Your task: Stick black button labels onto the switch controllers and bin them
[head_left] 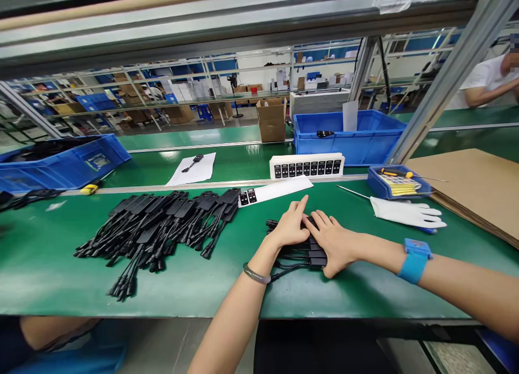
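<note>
Under my hands is a row of black cabled modules, small flat boxes with their cables running left. My left hand rests over the upper part of the row, index finger stretched out and thumb near the right hand's fingers. My right hand lies on the right side of the boxes with fingers spread. The hands cover most of the box tops, so what is under the fingertips is hidden. Just beyond them lies a white label strip with two black labels at its left end. A large pile of similar cabled modules lies to the left.
A stack of label strips stands behind. Blue bins are at the back. At right are a small blue tray, a screwdriver, a white glove and cardboard sheets. Another person sits far right.
</note>
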Action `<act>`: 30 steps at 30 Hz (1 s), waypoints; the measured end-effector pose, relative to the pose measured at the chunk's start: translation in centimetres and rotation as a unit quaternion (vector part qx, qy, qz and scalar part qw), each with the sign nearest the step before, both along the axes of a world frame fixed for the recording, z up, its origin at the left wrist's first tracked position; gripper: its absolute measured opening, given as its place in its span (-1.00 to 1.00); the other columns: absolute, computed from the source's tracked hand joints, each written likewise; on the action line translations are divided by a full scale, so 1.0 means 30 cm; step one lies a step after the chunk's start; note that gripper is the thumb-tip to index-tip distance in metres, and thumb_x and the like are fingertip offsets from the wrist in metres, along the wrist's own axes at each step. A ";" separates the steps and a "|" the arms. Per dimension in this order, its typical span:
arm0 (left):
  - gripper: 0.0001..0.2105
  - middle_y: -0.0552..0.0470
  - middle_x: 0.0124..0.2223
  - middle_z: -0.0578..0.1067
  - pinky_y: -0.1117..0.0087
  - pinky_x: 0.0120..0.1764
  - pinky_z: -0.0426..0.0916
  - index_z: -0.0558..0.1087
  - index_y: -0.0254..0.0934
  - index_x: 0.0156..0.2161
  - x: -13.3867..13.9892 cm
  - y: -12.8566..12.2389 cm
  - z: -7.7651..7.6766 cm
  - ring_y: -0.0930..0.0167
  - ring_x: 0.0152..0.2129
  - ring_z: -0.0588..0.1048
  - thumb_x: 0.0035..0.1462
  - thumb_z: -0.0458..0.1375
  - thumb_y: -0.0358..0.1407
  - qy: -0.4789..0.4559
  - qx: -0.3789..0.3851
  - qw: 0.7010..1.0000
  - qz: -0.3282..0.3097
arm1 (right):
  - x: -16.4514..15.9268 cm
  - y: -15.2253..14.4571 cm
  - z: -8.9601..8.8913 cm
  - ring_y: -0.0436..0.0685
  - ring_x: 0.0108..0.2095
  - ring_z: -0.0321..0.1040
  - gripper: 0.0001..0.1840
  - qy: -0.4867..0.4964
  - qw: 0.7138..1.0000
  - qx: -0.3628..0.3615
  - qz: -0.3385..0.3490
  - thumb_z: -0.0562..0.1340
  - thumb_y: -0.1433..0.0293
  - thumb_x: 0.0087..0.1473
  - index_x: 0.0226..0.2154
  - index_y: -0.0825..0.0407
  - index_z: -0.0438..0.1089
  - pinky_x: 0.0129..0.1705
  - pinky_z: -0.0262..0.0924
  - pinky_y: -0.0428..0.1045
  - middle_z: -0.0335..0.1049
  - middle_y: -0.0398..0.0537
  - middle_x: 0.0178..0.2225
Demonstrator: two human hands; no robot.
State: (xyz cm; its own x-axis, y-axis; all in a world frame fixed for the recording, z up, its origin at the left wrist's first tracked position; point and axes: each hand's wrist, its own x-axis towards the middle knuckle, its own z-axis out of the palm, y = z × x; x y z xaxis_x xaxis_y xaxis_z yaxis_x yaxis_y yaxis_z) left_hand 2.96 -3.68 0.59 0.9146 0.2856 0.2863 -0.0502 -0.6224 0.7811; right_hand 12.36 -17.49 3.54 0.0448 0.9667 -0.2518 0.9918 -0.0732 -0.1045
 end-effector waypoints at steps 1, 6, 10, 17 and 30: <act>-0.15 -0.12 0.02 0.27 0.19 -0.04 0.34 0.05 -0.17 0.25 -0.001 0.004 0.001 0.27 -0.18 0.44 -0.28 0.06 -0.48 -0.007 -0.006 1.000 0.000 | -0.003 -0.001 0.009 0.68 0.22 -0.41 0.43 -0.010 1.000 0.001 0.004 0.35 0.18 -0.48 0.29 0.34 -0.43 0.08 -0.20 0.48 -0.30 0.55 0.24; -0.28 -0.12 0.06 0.29 0.31 -0.15 0.39 0.19 -0.17 0.17 -0.013 0.079 0.001 0.34 -0.17 0.42 -0.23 0.04 -0.49 -0.070 -0.041 0.994 0.078 | 0.021 0.007 0.011 0.69 0.17 -0.25 0.45 -0.050 0.998 -0.009 0.048 0.36 0.10 -0.47 0.30 0.23 -0.44 -0.07 0.00 0.47 -0.25 0.54 0.23; -0.39 -0.12 0.03 0.33 0.30 -0.13 0.38 0.23 -0.21 0.11 -0.024 0.175 -0.008 0.33 -0.13 0.41 -0.16 0.01 -0.50 -0.117 -0.077 0.968 0.206 | 0.052 0.027 -0.004 0.71 0.14 -0.19 0.58 -0.061 0.996 -0.025 0.065 0.44 0.13 -0.65 0.31 0.07 -0.44 -0.11 0.08 0.43 -0.31 0.42 0.26; -0.51 -0.15 -0.08 0.44 0.31 -0.17 0.40 0.25 -0.31 0.07 -0.051 0.262 -0.046 0.38 -0.29 0.50 -0.05 0.01 -0.48 -0.087 -0.069 0.934 0.339 | 0.043 0.004 0.054 0.65 0.14 -0.16 0.49 -0.054 0.996 -0.043 0.053 0.46 0.17 -0.56 0.32 0.08 -0.36 -0.13 0.20 0.32 -0.15 0.42 0.20; -0.47 -0.19 0.27 0.12 -0.02 0.19 -0.09 0.20 -0.30 0.17 -0.066 0.244 -0.072 0.15 0.23 0.02 0.14 0.00 -0.09 0.179 0.246 0.929 0.209 | 0.146 -0.300 0.099 0.72 0.15 -0.27 0.47 -0.108 0.992 0.051 0.028 0.43 0.17 -0.53 0.31 0.17 -0.36 -0.02 0.00 0.41 -0.21 0.46 0.21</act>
State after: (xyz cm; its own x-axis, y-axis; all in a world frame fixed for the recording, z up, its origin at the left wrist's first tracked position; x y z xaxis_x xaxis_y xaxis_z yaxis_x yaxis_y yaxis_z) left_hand 0.97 3.63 -1.58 0.8155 0.5518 0.1745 0.4840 -0.8156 0.3171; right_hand 16.75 -26.49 6.52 0.0324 0.9894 -0.1419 0.9942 -0.0173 0.1066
